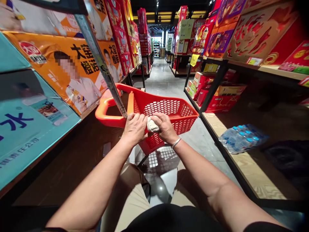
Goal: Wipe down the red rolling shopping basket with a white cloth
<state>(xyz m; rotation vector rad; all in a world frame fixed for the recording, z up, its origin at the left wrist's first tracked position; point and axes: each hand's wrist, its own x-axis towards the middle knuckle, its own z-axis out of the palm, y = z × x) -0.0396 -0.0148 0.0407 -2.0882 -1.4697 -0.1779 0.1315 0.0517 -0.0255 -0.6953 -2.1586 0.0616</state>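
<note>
A red plastic shopping basket with perforated sides stands tilted in front of me in the aisle. My left hand has its fingers curled over the near rim. Just beside its knuckles ends a worn metal pole, which slants down from a dark bar at the upper left. My right hand, with a silver bracelet at the wrist, presses a bunched whitish cloth against the same rim. The two hands are close together, and the cloth lies between them.
Stacked orange cartons and light-blue boxes line the left side. Shelving on the right bears red gift boxes and shrink-wrapped water bottles. A shiny tiled floor runs down the aisle ahead.
</note>
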